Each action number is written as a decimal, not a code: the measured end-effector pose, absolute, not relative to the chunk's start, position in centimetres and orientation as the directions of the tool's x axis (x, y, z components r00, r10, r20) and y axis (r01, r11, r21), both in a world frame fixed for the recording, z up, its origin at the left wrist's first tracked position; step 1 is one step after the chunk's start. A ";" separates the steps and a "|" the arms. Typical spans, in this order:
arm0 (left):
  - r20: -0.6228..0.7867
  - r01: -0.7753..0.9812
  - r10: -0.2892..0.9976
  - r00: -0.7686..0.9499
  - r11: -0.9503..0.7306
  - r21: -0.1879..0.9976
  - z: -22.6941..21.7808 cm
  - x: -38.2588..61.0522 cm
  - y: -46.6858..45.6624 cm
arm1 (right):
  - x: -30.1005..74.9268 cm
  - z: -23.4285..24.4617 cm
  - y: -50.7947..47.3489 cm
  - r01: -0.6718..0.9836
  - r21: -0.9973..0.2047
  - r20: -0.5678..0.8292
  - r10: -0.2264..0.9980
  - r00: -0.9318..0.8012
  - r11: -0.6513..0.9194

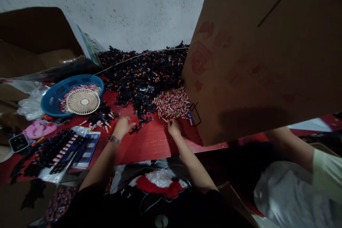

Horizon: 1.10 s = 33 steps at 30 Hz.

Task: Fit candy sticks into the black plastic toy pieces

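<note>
A big heap of small black parts with orange and blue tips covers the back of the red table. In front of it lies a smaller pile of pink and white pieces. My right hand rests at the near edge of that pink pile, fingers curled on the pieces. My left hand hovers over the red surface near a few loose black parts, fingers loosely bent and apart, holding nothing that I can see.
A large cardboard sheet stands tilted at the right. A blue basket with pink pieces and a small white fan sits at the left. Trays of black parts lie at the near left. Another person's arm reaches in at the right.
</note>
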<state>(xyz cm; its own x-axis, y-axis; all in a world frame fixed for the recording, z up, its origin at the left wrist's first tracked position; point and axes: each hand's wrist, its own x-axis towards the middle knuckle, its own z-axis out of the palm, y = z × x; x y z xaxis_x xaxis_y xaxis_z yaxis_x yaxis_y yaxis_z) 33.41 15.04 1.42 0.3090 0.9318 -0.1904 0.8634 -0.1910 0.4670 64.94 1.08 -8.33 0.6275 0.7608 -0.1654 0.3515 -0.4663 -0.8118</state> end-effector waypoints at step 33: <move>0.121 -0.104 0.949 0.290 -0.094 0.990 7.4 37.8 -1.1 | 54.6 5.4 -8.9 -0.141 -0.972 0.128 0.925 0.357 0.189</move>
